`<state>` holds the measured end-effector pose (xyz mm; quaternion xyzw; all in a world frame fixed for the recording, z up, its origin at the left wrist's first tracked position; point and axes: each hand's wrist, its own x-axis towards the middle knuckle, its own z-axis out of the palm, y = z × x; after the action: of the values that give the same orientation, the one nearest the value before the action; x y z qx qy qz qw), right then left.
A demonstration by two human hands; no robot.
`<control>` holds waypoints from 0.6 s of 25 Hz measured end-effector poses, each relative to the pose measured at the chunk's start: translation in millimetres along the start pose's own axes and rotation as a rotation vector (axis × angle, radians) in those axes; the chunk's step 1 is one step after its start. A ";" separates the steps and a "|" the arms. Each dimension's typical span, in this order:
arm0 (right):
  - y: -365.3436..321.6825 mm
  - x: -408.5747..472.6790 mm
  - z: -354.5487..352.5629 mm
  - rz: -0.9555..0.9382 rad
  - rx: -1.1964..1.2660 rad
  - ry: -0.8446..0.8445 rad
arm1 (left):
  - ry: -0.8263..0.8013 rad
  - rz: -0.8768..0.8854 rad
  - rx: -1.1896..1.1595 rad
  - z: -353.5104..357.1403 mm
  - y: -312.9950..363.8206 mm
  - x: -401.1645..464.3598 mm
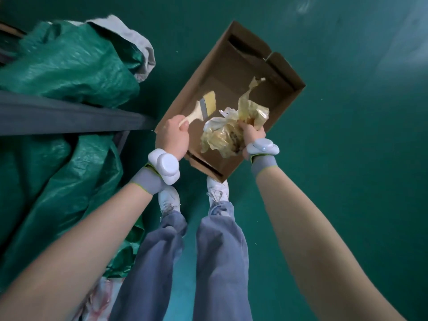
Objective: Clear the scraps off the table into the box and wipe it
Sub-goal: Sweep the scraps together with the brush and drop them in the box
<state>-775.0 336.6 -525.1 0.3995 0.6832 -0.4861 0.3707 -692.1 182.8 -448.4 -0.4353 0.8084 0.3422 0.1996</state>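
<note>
An open cardboard box (281, 72) stands on the green floor in front of my feet. Over its near left corner my left hand (172, 137) grips the pale wooden handle of a paintbrush (201, 107), bristles pointing into the box. My right hand (251, 133) is closed on a crumpled wad of yellowish tape and white paper scraps (231, 128), held above the inside of the box. A strand of tape trails up from the wad toward the box's far side. The box bottom under the wad looks bare.
At the left, the dark edge of a table (69, 117) juts out, draped with a green tarp (64, 66) that hangs to the floor. A grey-white cloth (139, 42) lies on the tarp. My white shoes (217, 188) touch the box's near edge.
</note>
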 end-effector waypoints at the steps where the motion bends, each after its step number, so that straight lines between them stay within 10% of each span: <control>1: 1.4 7.8 3.4 -0.002 -0.022 0.000 | 0.035 0.013 -0.021 0.6 -2.9 3.0; 7: 51.6 126.7 18.5 0.237 0.101 -0.174 | -0.029 0.204 -0.020 -5.4 -12.5 6.0; 15: 11.2 46.9 26.9 0.258 0.526 -0.347 | -0.213 0.170 0.175 29.9 -10.2 24.1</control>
<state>-780.7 321.7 -578.0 0.4757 0.4049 -0.6556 0.4242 -695.8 186.9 -487.7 -0.3075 0.8433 0.3305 0.2917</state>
